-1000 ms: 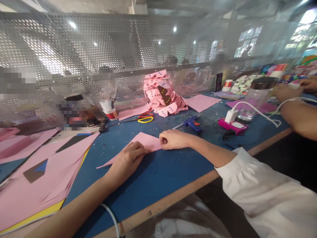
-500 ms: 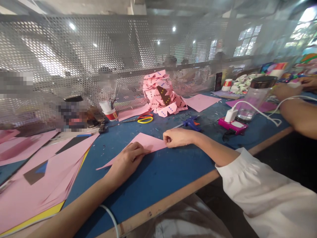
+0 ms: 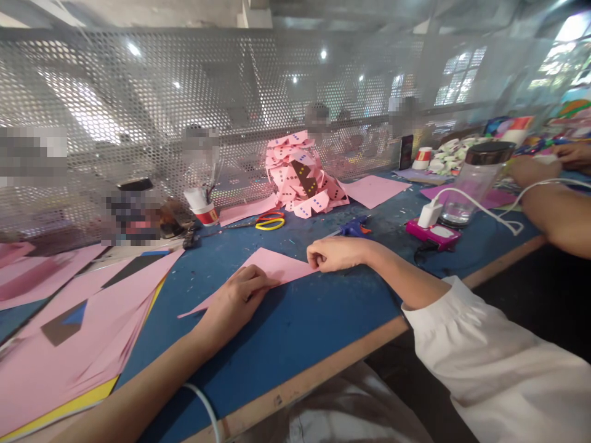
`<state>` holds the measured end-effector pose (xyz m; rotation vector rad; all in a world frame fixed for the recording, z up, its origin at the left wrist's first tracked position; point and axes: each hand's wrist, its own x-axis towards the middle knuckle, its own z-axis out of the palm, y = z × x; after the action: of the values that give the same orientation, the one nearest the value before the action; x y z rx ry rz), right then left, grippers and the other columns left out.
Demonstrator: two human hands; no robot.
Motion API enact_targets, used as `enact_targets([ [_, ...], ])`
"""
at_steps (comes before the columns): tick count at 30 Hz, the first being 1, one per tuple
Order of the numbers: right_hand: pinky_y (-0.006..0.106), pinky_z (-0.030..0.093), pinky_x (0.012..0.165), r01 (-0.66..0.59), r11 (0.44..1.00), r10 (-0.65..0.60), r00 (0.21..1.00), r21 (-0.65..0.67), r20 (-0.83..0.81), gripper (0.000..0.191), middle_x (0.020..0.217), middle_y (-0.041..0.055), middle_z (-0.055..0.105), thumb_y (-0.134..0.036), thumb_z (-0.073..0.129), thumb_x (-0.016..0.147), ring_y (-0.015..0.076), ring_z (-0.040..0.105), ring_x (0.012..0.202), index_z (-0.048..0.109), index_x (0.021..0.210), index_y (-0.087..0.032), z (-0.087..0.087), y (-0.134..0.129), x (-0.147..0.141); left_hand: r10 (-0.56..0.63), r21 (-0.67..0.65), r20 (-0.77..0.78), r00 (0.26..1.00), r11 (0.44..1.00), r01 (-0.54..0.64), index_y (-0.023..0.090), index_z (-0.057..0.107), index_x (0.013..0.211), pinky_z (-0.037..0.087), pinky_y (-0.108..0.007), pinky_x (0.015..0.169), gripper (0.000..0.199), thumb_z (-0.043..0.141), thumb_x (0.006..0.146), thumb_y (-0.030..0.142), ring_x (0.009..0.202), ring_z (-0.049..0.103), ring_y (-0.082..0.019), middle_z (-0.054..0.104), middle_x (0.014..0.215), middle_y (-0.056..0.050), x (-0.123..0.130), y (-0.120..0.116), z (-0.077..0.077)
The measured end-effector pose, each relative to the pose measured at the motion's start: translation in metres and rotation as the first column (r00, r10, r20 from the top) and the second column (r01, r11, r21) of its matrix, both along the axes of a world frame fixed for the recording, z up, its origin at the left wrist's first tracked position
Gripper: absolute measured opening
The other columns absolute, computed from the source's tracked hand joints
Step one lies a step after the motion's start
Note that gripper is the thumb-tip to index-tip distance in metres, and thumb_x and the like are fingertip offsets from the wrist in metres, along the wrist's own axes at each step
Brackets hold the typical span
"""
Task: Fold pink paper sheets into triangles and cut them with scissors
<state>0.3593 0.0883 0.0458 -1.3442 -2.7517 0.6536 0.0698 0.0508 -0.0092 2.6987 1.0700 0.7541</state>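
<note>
A pink sheet of paper (image 3: pixel 285 266), folded into a triangle, lies on the blue tabletop in front of me. My left hand (image 3: pixel 239 291) presses on its near folded edge, fingers bent and held together. At the right-hand tip, my right hand (image 3: pixel 336 253) is closed in a pinch on the paper's corner; its fingertips are partly hidden. Just behind that hand lies a blue glue gun (image 3: pixel 354 227). Scissors with red and yellow handles (image 3: pixel 270 221) rest farther back.
A layered pink paper figure (image 3: pixel 300 175) stands by the perforated screen (image 3: pixel 249 80). Pink sheets (image 3: pixel 106 320) spread at left. A paper cup (image 3: pixel 202 206) holds tools. Rightward are a magenta power strip (image 3: pixel 434 235), a glass jar (image 3: pixel 475 178) and another person's arm (image 3: pixel 554 206).
My right hand has slid slightly to the right along the paper's edge to its tip. My left hand stays pressed in the same place.
</note>
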Motion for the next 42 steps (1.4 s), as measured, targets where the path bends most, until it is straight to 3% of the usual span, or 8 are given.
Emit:
enact_targets([
  [7,0.024,0.042,0.067,0.034,0.999,-0.033,0.998,0.023,-0.045,0.022,0.1,0.005,0.073,-0.007,0.055,0.078,0.0158,0.064,0.081,0.07,0.089,-0.018,0.005,0.0,0.005,-0.005,-0.009,0.028,1.0,1.0,0.006,0.027,0.075,0.111,0.052,-0.029,0.084,0.028,0.05,0.1,0.021,0.093,0.064,-0.017,0.066,0.102,-0.004,0.001,0.001,0.0],
  [10,0.024,0.043,0.07,0.085,0.991,-0.061,0.975,0.105,-0.216,0.022,0.098,0.0043,0.073,-0.007,0.054,0.08,0.0158,0.064,0.082,0.07,0.089,-0.019,0.006,-0.004,0.0,0.01,-0.034,0.039,0.999,0.999,-0.009,0.026,0.075,0.109,0.052,-0.03,0.086,0.027,0.05,0.099,0.021,0.094,0.065,-0.017,0.067,0.102,-0.004,0.001,0.0,0.001],
  [14,0.025,0.045,0.075,0.015,0.987,0.049,0.917,0.158,-0.396,0.014,0.103,0.006,0.07,-0.013,0.059,0.088,0.0155,0.063,0.085,0.069,0.097,-0.018,-0.006,-0.008,-0.017,0.058,-0.088,0.062,0.996,0.995,-0.052,0.024,0.074,0.107,0.052,-0.031,0.087,0.025,0.05,0.098,0.024,0.094,0.065,-0.019,0.068,0.105,-0.005,0.004,-0.002,0.004],
  [18,0.026,0.044,0.074,-0.062,0.976,0.131,0.935,0.21,-0.33,0.007,0.097,0.005,0.066,-0.023,0.065,0.09,0.0162,0.061,0.083,0.07,0.093,-0.018,-0.027,-0.005,-0.032,0.106,-0.132,0.071,0.992,0.987,-0.096,0.022,0.072,0.1,0.052,-0.03,0.081,0.023,0.05,0.097,0.027,0.089,0.064,-0.018,0.066,0.101,-0.006,0.006,-0.003,0.006],
  [22,0.025,0.042,0.071,-0.056,0.971,0.134,0.934,0.234,-0.331,0.009,0.094,0.0032,0.064,-0.027,0.067,0.09,0.0144,0.06,0.08,0.068,0.093,-0.019,-0.042,0.0,-0.037,0.144,-0.181,0.085,0.986,0.975,-0.127,0.021,0.07,0.094,0.05,-0.028,0.076,0.019,0.053,0.095,0.029,0.083,0.063,-0.017,0.066,0.095,-0.004,0.009,-0.001,0.006],
  [31,0.023,0.04,0.068,-0.039,0.966,0.123,0.939,0.256,-0.322,0.009,0.092,0.0023,0.063,-0.028,0.068,0.09,0.0133,0.059,0.077,0.067,0.092,-0.019,-0.042,-0.002,-0.039,0.271,-0.186,0.002,0.963,0.946,-0.266,0.019,0.065,0.083,0.046,-0.03,0.069,0.014,0.053,0.085,0.026,0.073,0.059,-0.018,0.065,0.081,-0.003,0.022,-0.001,0.01],
  [42,0.025,0.041,0.069,-0.043,0.971,0.119,0.939,0.234,-0.322,0.01,0.092,0.0026,0.064,-0.029,0.068,0.089,0.0144,0.059,0.078,0.067,0.091,-0.019,-0.042,-0.001,-0.038,0.356,-0.146,-0.097,0.929,0.919,-0.367,0.021,0.065,0.08,0.043,-0.033,0.074,0.011,0.054,0.079,0.024,0.08,0.06,-0.022,0.067,0.082,-0.003,0.019,-0.003,0.011],
])
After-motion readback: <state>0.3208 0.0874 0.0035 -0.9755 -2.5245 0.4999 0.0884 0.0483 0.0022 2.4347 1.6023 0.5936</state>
